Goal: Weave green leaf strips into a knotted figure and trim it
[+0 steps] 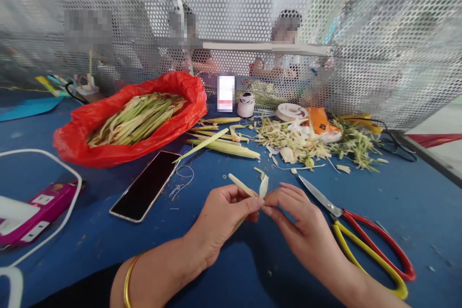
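Observation:
My left hand pinches a pale green plant strip between thumb and fingers. A whitish, petal-like folded piece stands up at the fingertips. My right hand meets the left from the other side, its thumb and forefinger closed at the base of that piece. Just beyond both hands lie several loose green leaf strips and a small scrap. Right of my right hand rest large scissors with one red and one yellow handle, blades partly apart.
A red plastic bag holds many long green strips. Nearby lie a phone, a purple power strip with a white cable, a thread spool, a tape roll and a scrap heap. Behind a perforated metal screen people sit.

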A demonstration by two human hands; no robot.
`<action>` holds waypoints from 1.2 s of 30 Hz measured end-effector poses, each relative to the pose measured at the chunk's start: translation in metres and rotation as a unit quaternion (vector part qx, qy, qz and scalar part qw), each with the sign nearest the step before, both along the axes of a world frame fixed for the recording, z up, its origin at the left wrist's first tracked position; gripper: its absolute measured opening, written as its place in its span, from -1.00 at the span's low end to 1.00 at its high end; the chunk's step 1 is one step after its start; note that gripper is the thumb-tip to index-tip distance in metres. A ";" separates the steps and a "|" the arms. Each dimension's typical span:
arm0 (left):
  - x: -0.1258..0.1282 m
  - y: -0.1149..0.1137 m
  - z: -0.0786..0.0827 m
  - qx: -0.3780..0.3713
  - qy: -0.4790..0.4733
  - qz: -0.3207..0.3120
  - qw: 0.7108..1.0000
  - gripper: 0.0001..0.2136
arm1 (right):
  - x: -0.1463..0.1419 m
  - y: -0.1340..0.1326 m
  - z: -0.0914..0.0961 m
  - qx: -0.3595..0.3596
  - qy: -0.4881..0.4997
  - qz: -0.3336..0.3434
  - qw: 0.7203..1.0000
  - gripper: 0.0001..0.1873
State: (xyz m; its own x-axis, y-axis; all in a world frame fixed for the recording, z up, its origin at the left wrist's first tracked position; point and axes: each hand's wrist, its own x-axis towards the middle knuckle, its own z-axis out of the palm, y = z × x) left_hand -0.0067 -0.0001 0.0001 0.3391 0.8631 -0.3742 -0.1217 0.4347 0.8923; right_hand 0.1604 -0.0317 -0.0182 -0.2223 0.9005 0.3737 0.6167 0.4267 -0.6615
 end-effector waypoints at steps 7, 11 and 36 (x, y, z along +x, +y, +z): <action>0.003 0.000 -0.003 0.029 0.037 0.032 0.998 -0.87 | -0.002 -0.002 -0.001 0.030 -0.028 0.000 0.999 -0.79; 0.002 0.002 -0.003 0.017 -0.015 0.093 0.995 -0.80 | 0.001 -0.005 0.000 0.146 -0.077 -0.072 0.984 -0.88; -0.004 0.009 -0.009 0.147 0.088 0.216 0.961 -0.72 | 0.009 0.003 0.007 -0.023 0.062 -0.099 0.993 -0.78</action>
